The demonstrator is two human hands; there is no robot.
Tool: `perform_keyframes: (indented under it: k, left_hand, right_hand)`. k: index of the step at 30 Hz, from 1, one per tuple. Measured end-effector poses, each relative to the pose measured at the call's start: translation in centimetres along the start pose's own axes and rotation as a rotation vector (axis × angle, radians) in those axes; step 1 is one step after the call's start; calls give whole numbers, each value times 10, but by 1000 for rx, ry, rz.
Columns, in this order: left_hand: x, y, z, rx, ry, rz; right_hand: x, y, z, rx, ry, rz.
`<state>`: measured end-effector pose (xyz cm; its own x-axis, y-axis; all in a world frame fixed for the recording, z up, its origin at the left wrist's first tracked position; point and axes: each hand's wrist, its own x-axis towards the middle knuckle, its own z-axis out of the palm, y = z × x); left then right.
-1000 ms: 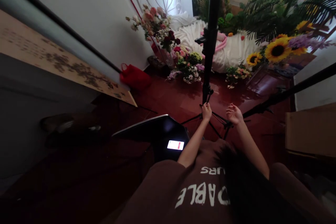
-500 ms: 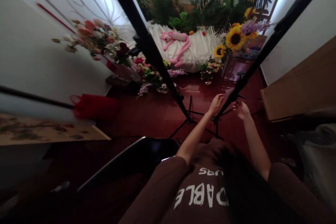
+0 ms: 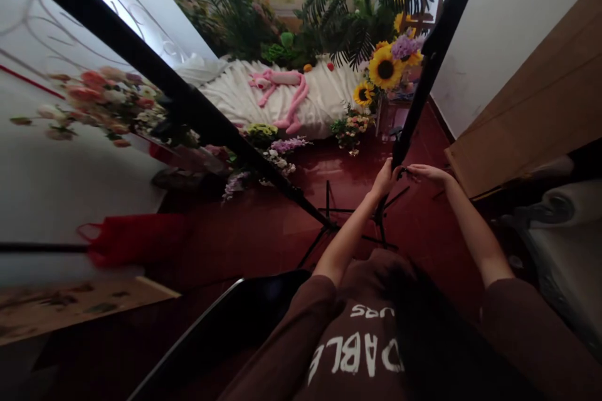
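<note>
A black tripod stand rises on the right from splayed legs on the dark red floor. My left hand is wrapped round its pole, low on the shaft. From the right, my right hand reaches to the same pole, its fingertips closed at a small dark knob on the pole's side. A second black stand slants across the left, with neither hand on it.
Behind lies a white draped cloth with a pink plush toy. Sunflowers stand right, pale flowers left. A red bag is at left, a brown board at right.
My left hand has closed round the right stand's pole, and my right hand has come in to its knob. The view has shifted, so the stands and flowers appear further left.
</note>
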<state>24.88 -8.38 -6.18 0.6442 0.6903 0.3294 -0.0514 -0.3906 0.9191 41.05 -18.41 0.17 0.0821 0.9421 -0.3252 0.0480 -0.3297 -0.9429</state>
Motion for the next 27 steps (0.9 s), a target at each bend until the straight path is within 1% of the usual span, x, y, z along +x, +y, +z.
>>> perform_keyframes:
  k: [2,3,6,9,10,12,14,16,18,21,23,25,27]
  left_hand:
    - [0,-1,1,8,24,6]
    - [0,-1,2,6,36,11]
    - [1,-5,4,1,48,26]
    - [1,-8,5,16,45,34]
    - [1,-9,5,19,44,38]
    - [1,-10,5,16,44,47]
    - [0,-10,6,14,51,57]
    - [0,-11,6,14,63,66]
    - [0,-13,8,8,71,71]
    - [1,-18,10,-20,69,79]
    - [2,-22,12,-55,61,82]
    - [2,-25,13,-80,57,75]
    - [2,-27,14,-67,62,47]
  right_hand:
    - [-1,1,-2,-163,19,-69]
    - [-1,2,-2,-254,79,-113]
    - [-3,14,7,-474,377,-285]
    - [-6,29,19,-683,592,-429]
    - [-7,33,22,-754,638,-449]
    - [-9,40,24,-871,708,-443]
    - [-11,44,23,-942,734,-421]
    - [-13,46,22,-974,738,-446]
    - [-15,43,25,-961,743,-523]
    - [-11,30,42,-881,760,-620]
    - [-2,17,59,-819,800,-616]
    - [10,4,76,-736,881,-565]
    - [20,-6,88,-625,959,-498]
